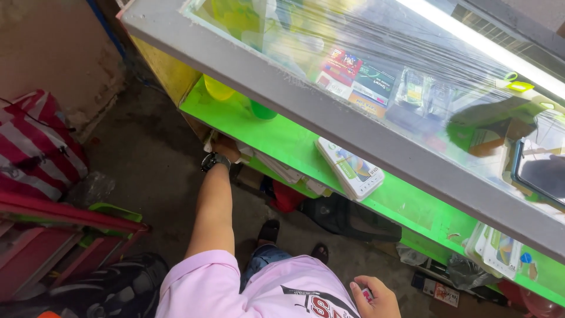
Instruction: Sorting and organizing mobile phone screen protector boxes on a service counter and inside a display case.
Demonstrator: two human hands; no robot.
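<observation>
- Left hand [225,147], watch [214,160] on its wrist, reaches with the arm straight out under the green shelf [294,141]; its fingers are hidden, so I cannot tell its grip.
- Right hand [374,297] rests near the waist below the shelf, fingers curled around a small red item [366,294].
- White boxes [351,168] lie on the shelf, right of the left hand.

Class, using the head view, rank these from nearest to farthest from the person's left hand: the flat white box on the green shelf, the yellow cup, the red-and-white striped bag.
1. Yellow cup: just above the left hand, on the green shelf.
2. Flat white box: to its right, on the same shelf.
3. Red-and-white striped bag: far left, by the wall.
</observation>
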